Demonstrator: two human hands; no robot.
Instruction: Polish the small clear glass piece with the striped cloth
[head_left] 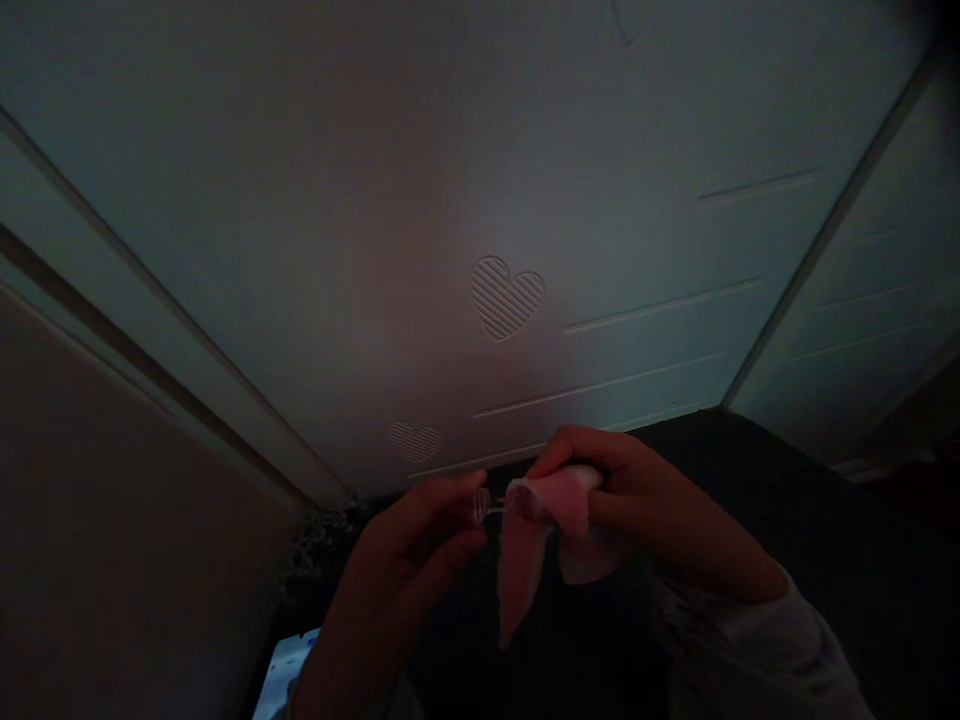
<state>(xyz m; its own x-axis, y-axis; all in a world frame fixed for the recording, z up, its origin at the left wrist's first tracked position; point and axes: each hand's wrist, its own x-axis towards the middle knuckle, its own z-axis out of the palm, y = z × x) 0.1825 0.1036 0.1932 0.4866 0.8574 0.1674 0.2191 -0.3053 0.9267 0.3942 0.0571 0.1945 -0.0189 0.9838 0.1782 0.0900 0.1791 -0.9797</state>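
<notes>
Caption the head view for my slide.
Left hand pinching a clear object, right hand holding pink cloth around part of it.

In dim light, your left hand pinches a small clear piece between thumb and fingertips; its thin shaft runs to the pink cloth gripped in your right hand, one corner hanging down. Before you stands a pale panel with two striped, grooved hearts. A lit screen shows at lower left, partly hidden by your left arm.
</notes>
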